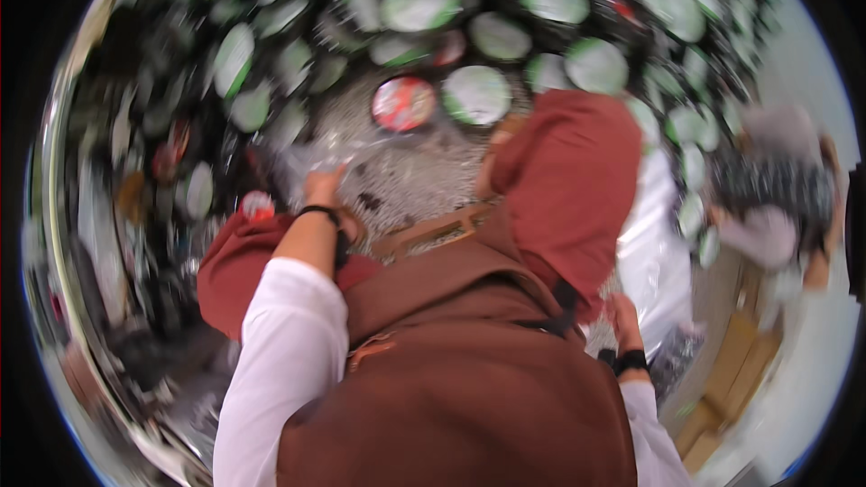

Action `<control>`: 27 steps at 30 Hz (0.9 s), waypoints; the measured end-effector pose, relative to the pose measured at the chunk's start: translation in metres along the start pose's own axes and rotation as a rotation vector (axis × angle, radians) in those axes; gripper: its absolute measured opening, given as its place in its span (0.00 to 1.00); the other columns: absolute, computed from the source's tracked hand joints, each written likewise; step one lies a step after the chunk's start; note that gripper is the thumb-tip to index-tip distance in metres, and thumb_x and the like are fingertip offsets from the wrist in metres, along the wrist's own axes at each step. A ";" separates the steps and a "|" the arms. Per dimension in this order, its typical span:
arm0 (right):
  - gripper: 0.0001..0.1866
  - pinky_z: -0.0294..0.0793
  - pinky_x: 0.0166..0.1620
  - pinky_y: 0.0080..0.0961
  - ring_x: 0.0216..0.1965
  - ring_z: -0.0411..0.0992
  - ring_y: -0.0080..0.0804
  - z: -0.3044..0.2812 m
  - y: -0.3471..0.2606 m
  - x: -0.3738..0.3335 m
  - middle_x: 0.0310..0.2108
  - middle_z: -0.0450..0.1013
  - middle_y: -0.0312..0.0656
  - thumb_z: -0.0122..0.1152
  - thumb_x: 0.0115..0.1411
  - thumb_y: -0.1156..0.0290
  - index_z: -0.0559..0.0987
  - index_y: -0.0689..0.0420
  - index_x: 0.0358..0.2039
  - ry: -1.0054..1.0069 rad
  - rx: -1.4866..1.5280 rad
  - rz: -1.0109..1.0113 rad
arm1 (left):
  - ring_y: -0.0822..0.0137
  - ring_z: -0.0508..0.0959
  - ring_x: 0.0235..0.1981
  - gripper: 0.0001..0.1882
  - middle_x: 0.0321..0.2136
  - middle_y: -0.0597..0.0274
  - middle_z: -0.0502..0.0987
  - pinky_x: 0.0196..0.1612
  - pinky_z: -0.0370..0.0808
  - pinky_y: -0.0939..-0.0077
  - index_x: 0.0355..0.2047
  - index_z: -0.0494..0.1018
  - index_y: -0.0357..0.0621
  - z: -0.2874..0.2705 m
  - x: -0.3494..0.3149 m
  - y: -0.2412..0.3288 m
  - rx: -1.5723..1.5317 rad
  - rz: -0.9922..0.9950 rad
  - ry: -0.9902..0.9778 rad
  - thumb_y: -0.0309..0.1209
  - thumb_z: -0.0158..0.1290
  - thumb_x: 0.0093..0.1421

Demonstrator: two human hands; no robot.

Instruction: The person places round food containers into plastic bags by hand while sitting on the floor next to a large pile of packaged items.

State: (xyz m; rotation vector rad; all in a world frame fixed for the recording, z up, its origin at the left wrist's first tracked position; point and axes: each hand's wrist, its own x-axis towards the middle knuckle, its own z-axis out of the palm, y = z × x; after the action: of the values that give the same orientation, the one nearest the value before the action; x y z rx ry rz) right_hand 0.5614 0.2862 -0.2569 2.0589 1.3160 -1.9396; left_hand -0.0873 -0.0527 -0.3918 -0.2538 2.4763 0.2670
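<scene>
My left hand (323, 188) is low between my knees, at the edge of a sheet of clear plastic film (311, 149) on the speckled floor. Its fingers look curled onto the film, though blur softens them. A round red-and-white lidded tub (403, 104) lies beyond that hand. Beside it is a tub with a white, green-rimmed lid (476, 96). My right hand (624, 317) hangs by my right thigh, next to a long white plastic sheet (654, 243). Its fingers are blurred and partly hidden, so I cannot see whether it holds anything.
Heaped dark tubs with white-and-green lids (420, 5) surround the front and left. Another person (771, 180) is bent over at the right. Flattened brown cardboard (732, 361) lies nearer on that side. A curved metallic edge (56, 243) runs along the far left.
</scene>
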 end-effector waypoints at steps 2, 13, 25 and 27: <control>0.14 0.71 0.30 0.22 0.28 0.70 0.26 -0.026 0.008 0.010 0.28 0.71 0.38 0.51 0.57 0.57 0.71 0.55 0.33 -0.076 -0.149 0.033 | 0.46 0.70 0.47 0.45 0.48 0.48 0.68 0.49 0.68 0.59 0.50 0.62 0.35 0.013 -0.045 -0.013 -0.052 -0.081 0.080 0.55 0.61 0.40; 0.12 0.68 0.25 0.18 0.24 0.68 0.19 -0.022 -0.220 0.049 0.23 0.70 0.31 0.46 0.61 0.61 0.73 0.55 0.34 0.113 -0.714 -0.307 | 0.50 0.73 0.42 0.36 0.43 0.42 0.70 0.46 0.70 0.59 0.44 0.63 0.28 -0.016 -0.008 -0.085 -0.360 -0.551 0.566 0.47 0.59 0.46; 0.16 0.66 0.47 0.21 0.42 0.68 0.26 0.329 -0.408 -0.140 0.42 0.70 0.39 0.56 0.50 0.80 0.73 0.61 0.42 -0.390 -0.586 -1.556 | 0.81 0.66 0.30 0.06 0.27 0.74 0.70 0.35 0.63 0.88 0.33 0.71 0.38 -0.217 -0.136 0.080 -1.265 1.017 -0.054 0.28 0.48 0.58; 0.28 0.61 0.53 0.29 0.53 0.62 0.37 0.378 -0.407 -0.190 0.52 0.64 0.45 0.61 0.45 0.73 0.68 0.59 0.50 -0.371 -0.692 -1.913 | 0.81 0.66 0.29 0.07 0.27 0.72 0.71 0.34 0.64 0.87 0.32 0.71 0.36 -0.255 -0.203 0.071 -1.115 1.165 0.076 0.27 0.46 0.59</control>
State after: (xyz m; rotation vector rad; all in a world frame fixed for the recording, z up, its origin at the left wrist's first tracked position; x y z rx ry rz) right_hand 0.0476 0.2417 0.0223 -0.3596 3.4093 -1.1413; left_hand -0.0906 -0.0243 -0.0588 0.7848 1.9689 2.0843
